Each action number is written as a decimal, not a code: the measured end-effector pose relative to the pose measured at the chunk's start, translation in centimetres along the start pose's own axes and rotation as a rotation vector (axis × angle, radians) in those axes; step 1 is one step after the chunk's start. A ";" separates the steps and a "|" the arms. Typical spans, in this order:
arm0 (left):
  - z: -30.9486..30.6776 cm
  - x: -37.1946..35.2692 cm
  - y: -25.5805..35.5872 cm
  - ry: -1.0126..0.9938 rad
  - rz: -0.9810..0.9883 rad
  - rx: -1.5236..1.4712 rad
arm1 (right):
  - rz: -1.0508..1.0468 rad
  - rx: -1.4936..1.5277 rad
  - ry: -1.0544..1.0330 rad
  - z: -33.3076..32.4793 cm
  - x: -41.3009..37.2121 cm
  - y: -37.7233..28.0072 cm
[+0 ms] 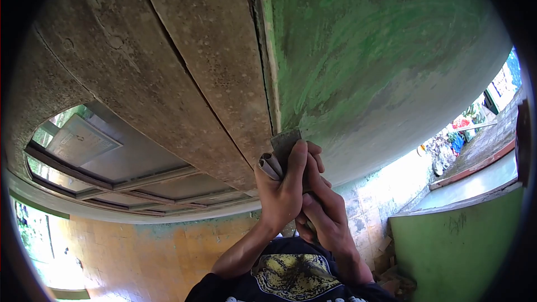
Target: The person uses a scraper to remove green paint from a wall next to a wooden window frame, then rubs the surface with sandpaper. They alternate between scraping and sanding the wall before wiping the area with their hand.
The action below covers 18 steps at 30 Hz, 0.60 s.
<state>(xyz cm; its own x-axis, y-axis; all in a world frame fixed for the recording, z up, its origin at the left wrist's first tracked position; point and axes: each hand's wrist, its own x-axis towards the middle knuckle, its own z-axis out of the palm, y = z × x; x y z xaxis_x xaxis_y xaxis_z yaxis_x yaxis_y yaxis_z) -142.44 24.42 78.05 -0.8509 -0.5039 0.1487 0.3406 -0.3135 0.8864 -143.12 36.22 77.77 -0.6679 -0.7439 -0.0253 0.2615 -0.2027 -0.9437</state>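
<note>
A flat grey scraper blade (286, 142) touches the green wall (358, 50) near its edge with the brown boards (190, 39). My left hand (282, 193) is closed around the blade's side, its thumb lying along it. A rolled piece of worn sandpaper or similar sheet (271, 166) sticks out between the fingers of that hand. Just right of it and lower, my right hand (326, 210) is wrapped round the lower part of the scraper, fingers pressed together. The hands touch each other, and the scraper's handle is mostly hidden by them.
A framed window (140, 184) is at the left. An orange wall (168, 246) runs along the lower left. A low green wall (458, 240) stands at the lower right, with broken debris (394, 279) beside it. Colourful items (456, 134) lie outside at the right.
</note>
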 end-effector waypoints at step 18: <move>0.3 -0.2 0.5 0.023 -0.050 -0.031 | 0.036 -0.020 0.016 0.1 -0.1 -0.7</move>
<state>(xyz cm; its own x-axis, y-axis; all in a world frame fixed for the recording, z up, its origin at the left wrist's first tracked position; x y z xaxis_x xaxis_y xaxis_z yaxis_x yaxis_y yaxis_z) -142.18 24.59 78.62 -0.8579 -0.5051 0.0939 0.3100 -0.3633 0.8786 -143.20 36.39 78.51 -0.6695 -0.7400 -0.0644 0.2719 -0.1635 -0.9483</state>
